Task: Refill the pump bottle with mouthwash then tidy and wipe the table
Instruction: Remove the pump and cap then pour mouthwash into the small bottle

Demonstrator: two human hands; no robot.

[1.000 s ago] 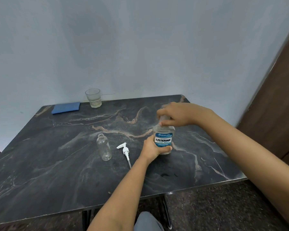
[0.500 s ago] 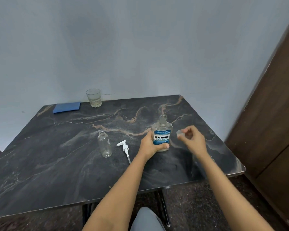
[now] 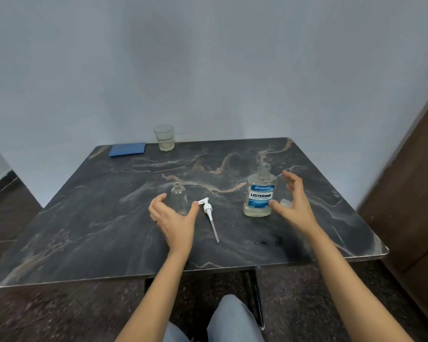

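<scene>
One dark marble-patterned table (image 3: 104,233) carries six things. Near its middle stands one small clear pump bottle (image 3: 179,199), upright, with its neck open and nothing visible inside. Just to the right of it lies one white pump head (image 3: 207,209), on its side, its dip tube pointing toward the near edge. Further right stands one Listerine mouthwash bottle (image 3: 260,193), upright and uncapped, with pale liquid in its lower part. One small whitish cap (image 3: 285,202) lies on the table just beside that bottle's right side and is partly hidden by the right hand. At the far edge, near the wall, sit one drinking glass (image 3: 164,137) with a little pale liquid in it and, to its left, one folded blue cloth (image 3: 127,149); the two are close but apart. The left hand (image 3: 174,219) is spread in a wide curve around the small bottle, fingers on its left and thumb on its right close to the pump head. It grips nothing, and whether it touches the glass cannot be told. The right hand (image 3: 293,206) is also spread and holds nothing, its thumb near the mouthwash bottle's lower right side and its fingers raised beside the bottle's shoulder. Two bare forearms reach in from the near edge.
</scene>
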